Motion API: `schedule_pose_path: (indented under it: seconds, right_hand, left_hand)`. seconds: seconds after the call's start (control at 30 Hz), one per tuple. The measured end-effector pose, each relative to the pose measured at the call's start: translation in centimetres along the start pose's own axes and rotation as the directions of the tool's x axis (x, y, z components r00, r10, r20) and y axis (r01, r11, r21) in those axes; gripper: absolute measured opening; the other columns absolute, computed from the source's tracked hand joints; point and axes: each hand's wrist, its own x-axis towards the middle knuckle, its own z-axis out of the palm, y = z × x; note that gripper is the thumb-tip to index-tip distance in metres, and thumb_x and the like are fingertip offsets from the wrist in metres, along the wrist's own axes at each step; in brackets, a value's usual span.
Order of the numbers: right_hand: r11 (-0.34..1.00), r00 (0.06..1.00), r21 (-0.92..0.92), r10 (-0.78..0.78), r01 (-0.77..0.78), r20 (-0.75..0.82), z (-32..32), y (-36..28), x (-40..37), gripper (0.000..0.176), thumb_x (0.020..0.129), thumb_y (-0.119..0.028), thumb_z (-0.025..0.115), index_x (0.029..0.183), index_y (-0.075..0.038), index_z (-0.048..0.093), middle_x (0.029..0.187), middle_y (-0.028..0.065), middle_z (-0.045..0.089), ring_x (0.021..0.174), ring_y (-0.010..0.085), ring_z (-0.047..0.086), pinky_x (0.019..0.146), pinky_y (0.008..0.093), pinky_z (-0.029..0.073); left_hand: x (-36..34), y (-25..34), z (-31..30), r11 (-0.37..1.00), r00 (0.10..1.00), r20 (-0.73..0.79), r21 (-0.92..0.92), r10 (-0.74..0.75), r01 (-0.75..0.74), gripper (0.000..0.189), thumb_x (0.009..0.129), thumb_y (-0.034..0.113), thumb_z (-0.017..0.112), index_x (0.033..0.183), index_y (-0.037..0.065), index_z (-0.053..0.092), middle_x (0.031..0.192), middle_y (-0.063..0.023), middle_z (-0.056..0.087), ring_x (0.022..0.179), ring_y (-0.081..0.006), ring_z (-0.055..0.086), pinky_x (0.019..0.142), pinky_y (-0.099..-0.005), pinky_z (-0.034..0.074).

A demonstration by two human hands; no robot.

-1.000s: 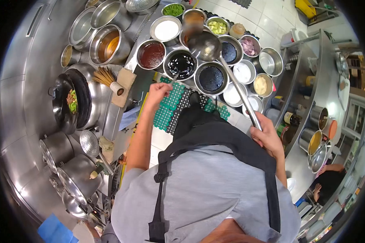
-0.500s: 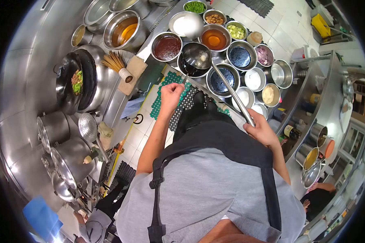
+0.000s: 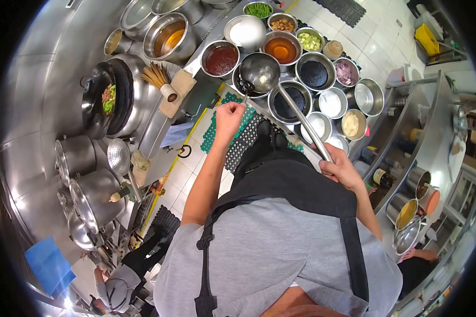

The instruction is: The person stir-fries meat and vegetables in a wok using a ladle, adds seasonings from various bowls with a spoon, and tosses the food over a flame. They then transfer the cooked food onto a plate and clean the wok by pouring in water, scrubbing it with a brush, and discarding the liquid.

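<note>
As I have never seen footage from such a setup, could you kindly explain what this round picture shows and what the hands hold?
There is no machine here: a person wears a camera on the head, looking forward and down, so the single picture shows their own apron and hands from above. The left hand holds a small spoon at a bowl of dark sauce. The right hand grasps the long handle of a ladle, whose cup hangs over that bowl. A bowl of red sauce and other steel bowls stand around it; a wok sits at the left.
</note>
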Motion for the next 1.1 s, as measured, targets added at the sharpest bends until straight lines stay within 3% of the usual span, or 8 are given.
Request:
schedule_pose_path:
  seconds: [0.13,0.17,0.4,0.6,0.8,0.87,0.97,1.1]
  right_hand:
    - [0.962,0.996,0.274,-0.019,-0.006,0.088,-1.6,0.9,-0.3,0.054,0.094,-0.002,0.053,0.147,-0.001,0.045,0.061,-0.0061,0.037,0.038,0.0029,0.032,0.036,0.0213,0.029]
    - [0.944,0.994,0.330,-0.031,-0.004,0.103,-1.7,1.2,-0.4,0.055,0.094,-0.003,0.053,0.148,-0.001,0.044,0.061,-0.0063,0.035,0.037,0.0027,0.031,0.036,0.0211,0.028]
    - [0.940,0.993,0.337,-0.089,0.058,0.077,-0.2,-1.1,0.6,0.061,0.095,-0.009,0.056,0.153,-0.003,0.038,0.060,-0.0044,0.035,0.037,0.0023,0.032,0.033,0.0227,0.030]
    - [0.947,0.964,0.310,-0.159,0.087,0.214,7.1,-6.5,8.1,0.063,0.093,-0.006,0.057,0.153,-0.003,0.036,0.060,-0.0047,0.034,0.037,0.0019,0.031,0.033,0.0211,0.028]
    - [0.983,0.918,0.166,-0.133,0.075,0.374,23.1,-11.7,20.1,0.059,0.094,-0.006,0.059,0.150,-0.004,0.041,0.061,-0.0067,0.034,0.038,0.0005,0.031,0.035,0.0202,0.025]
    - [0.995,0.905,0.028,-0.101,0.098,0.413,29.4,-12.5,24.2,0.056,0.095,-0.008,0.060,0.149,-0.004,0.044,0.061,-0.0062,0.036,0.039,0.0025,0.032,0.037,0.0221,0.027]
    - [0.951,0.897,-0.245,-0.068,0.191,0.436,38.0,-12.8,31.6,0.037,0.094,-0.007,0.061,0.130,-0.001,0.053,0.061,-0.0038,0.041,0.040,0.0068,0.037,0.038,0.0256,0.032]
    - [0.819,0.867,-0.466,-0.075,0.335,0.492,45.9,-12.1,42.1,0.016,0.092,-0.007,0.059,0.106,0.000,0.058,0.062,-0.0005,0.048,0.042,0.0097,0.045,0.039,0.0279,0.035]
  left_hand:
    - [2.8,-2.2,1.1,0.974,0.998,0.030,0.218,0.063,-0.068,0.033,0.087,0.029,0.073,0.083,-0.004,0.074,0.064,-0.0077,0.066,0.059,-0.0138,0.058,0.059,-0.0355,0.047]
    - [3.4,-2.9,1.3,0.961,0.996,0.011,0.261,0.091,-0.090,0.034,0.088,0.031,0.072,0.083,-0.002,0.075,0.066,-0.0164,0.068,0.059,-0.0264,0.064,0.062,-0.0420,0.051]
    - [3.9,-8.2,-2.6,0.987,0.980,-0.120,0.044,0.159,-0.154,0.040,0.096,0.035,0.067,0.092,-0.004,0.072,0.066,-0.0112,0.066,0.059,-0.0209,0.060,0.061,-0.0385,0.048]
    - [-3.4,-24.3,-10.5,0.974,0.967,0.117,0.004,-0.227,0.228,0.042,0.095,0.038,0.064,0.081,-0.001,0.066,0.064,-0.0082,0.063,0.054,-0.0217,0.062,0.057,-0.0376,0.050]
    - [-16.0,-44.1,-17.1,0.831,0.871,-0.139,0.260,-0.472,0.492,0.037,0.084,0.038,0.067,0.080,0.002,0.073,0.082,-0.0211,0.072,0.085,-0.0407,0.071,0.076,-0.0471,0.059]
    - [-19.4,-49.4,-18.7,0.813,0.872,-0.004,0.359,-0.490,0.459,0.028,0.078,0.033,0.073,0.079,0.005,0.073,0.080,-0.0167,0.072,0.084,-0.0353,0.073,0.076,-0.0450,0.059]
    - [-22.3,-53.1,-21.1,0.622,0.941,0.274,0.777,-0.201,-0.094,0.021,0.071,0.027,0.078,0.078,0.008,0.074,0.078,-0.0129,0.072,0.082,-0.0313,0.073,0.073,-0.0444,0.059]
    - [-22.1,-53.6,-23.8,0.884,0.898,-0.102,0.156,-0.429,0.440,0.015,0.074,0.020,0.078,0.081,0.006,0.074,0.075,-0.0102,0.071,0.075,-0.0272,0.072,0.066,-0.0411,0.059]
